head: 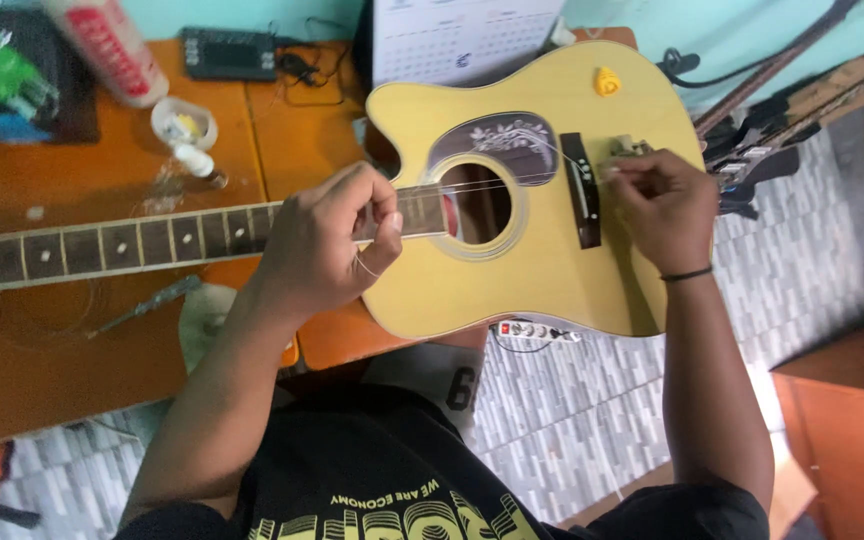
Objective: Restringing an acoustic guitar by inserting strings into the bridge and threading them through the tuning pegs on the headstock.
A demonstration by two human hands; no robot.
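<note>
A yellow acoustic guitar (542, 290) lies flat on an orange wooden table (72, 370), with its long neck (102, 245) going off to the left. The left hand (327, 245) is curled over the place where the neck meets the body, and its thumb and first finger pinch a thin guitar string (512, 182). The right hand (662, 205) sits at the right, just past the dark bridge (582, 190), with its fingers bunched tight on something small; what it is cannot be told. A little yellow pick (607, 82) rests on the far side of the guitar body. On the table to the left lie a screwdriver (147, 305), a small white bottle (195, 160) and a black tuner box (229, 52).
</note>
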